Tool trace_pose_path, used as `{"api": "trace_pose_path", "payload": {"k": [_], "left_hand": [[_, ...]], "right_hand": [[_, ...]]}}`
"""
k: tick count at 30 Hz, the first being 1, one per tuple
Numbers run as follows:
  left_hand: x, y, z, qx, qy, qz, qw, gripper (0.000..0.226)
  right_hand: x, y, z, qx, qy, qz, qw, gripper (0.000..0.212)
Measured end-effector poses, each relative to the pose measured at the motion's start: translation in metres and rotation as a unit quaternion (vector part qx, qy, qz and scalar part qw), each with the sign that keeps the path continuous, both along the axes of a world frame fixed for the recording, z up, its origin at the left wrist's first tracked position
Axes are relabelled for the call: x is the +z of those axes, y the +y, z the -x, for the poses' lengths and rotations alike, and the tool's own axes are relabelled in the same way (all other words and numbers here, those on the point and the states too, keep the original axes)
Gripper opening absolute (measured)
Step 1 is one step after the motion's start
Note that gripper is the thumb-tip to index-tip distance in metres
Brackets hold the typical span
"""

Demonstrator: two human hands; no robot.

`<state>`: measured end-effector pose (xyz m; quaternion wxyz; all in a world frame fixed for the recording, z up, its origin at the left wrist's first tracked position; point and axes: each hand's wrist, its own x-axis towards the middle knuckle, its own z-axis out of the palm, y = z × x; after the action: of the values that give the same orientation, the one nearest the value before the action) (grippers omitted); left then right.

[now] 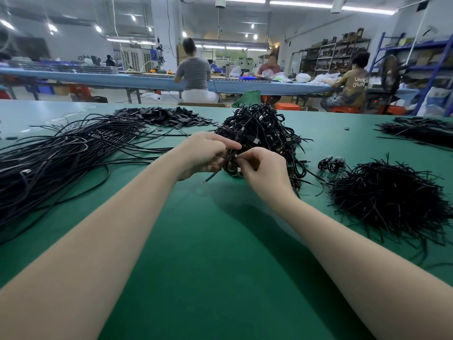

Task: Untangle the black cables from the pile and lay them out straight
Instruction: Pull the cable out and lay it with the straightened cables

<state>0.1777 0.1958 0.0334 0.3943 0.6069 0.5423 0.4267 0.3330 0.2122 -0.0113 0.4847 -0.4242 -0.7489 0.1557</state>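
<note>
Your green worktop (220, 241) carries straightened black cables (61, 155) far left and the tangled pile (259, 128) at centre. Just before that pile, your left hand (203, 155) and right hand (264, 170) each keep a pinching grip on one small coiled cable (231, 165)

Bright, even light from white ceiling tube lamps (282, 3). Soft forearm shadows on green felt worktop (220, 241). Wide-angle bending at edges; background slightly soft.
</note>
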Motion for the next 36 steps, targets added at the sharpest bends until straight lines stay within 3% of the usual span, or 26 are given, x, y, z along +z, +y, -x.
{"api": "trace_pose_path", "payload": {"k": [4,9,12,18,22,24,26,30,36], "left_hand": [[0.001,-0.002,0.008,-0.039,0.018,0.023,0.999,0.047],[0.001,-0.002,0.009,0.002,0.104,-0.03,0.994,0.009],[-0.004,0.001,0.001,0.03,0.136,-0.028,0.99,0.03],[-0.006,0.003,-0.016,0.083,-0.057,0.053,0.993,0.038],[-0.002,-0.001,-0.019,0.077,-0.109,0.092,0.987,0.009],[-0.001,-0.002,-0.016,0.054,-0.13,0.097,0.985,0.02],[-0.003,-0.002,-0.011,0.004,-0.115,0.074,0.991,0.028],[-0.013,0.0,-0.009,-0.029,0.035,-0.064,0.997,0.044],[-0.02,0.005,-0.005,0.011,0.024,-0.164,0.986,0.032]], "right_hand": [[-0.003,-0.005,0.002,-0.03,-0.054,-0.087,0.994,0.014],[0.0,-0.004,-0.001,-0.037,-0.014,-0.098,0.994,0.01],[-0.001,-0.005,0.0,-0.042,-0.011,-0.098,0.994,0.01],[0.001,-0.008,-0.002,-0.054,-0.045,-0.115,0.991,0.014],[0.003,-0.01,-0.001,-0.055,-0.09,-0.198,0.974,0.016],[0.002,-0.008,-0.003,-0.059,-0.076,-0.186,0.978,0.016],[0.0,-0.007,-0.005,-0.058,-0.028,-0.145,0.987,0.014],[-0.001,-0.006,-0.006,-0.064,0.026,-0.077,0.995,0.013],[0.0,-0.007,0.0,-0.033,0.088,-0.012,0.996,0.019]]}}
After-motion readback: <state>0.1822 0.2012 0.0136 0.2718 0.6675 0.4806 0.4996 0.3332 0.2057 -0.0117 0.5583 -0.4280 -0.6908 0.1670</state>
